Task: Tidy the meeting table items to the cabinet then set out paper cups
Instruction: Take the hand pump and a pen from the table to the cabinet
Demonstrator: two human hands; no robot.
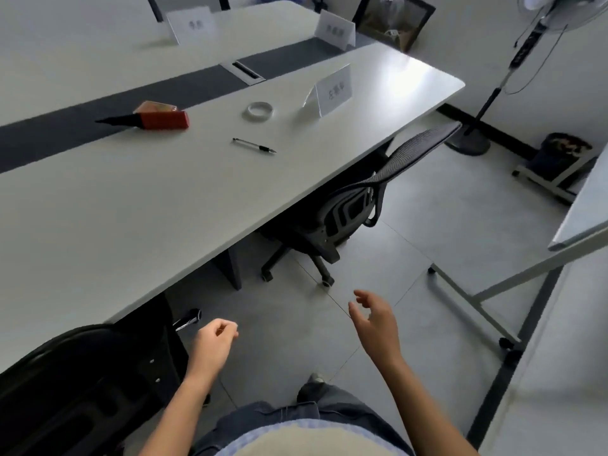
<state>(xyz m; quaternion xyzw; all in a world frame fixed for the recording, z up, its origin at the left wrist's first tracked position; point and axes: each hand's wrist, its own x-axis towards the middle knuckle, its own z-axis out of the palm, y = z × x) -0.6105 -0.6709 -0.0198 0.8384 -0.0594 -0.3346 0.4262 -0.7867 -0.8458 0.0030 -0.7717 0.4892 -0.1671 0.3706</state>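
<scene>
On the white meeting table (131,199) lie a red box (163,117), a roll of clear tape (260,110), a black and silver pen (254,146) and a white name card (332,92). Two more name cards (190,24) (336,29) stand on the far side. My left hand (214,340) hangs below the table's near edge with loosely curled fingers, holding nothing. My right hand (375,320) hovers over the floor with relaxed, spread fingers, also without anything in it. Both hands are well short of the items. No paper cups or cabinet are in view.
A black mesh chair (355,205) is tucked under the table ahead, and another black chair (82,383) stands at my lower left. A whiteboard stand (493,291) is on the right. A floor fan (493,93) and a dark bin (559,154) sit at the far right.
</scene>
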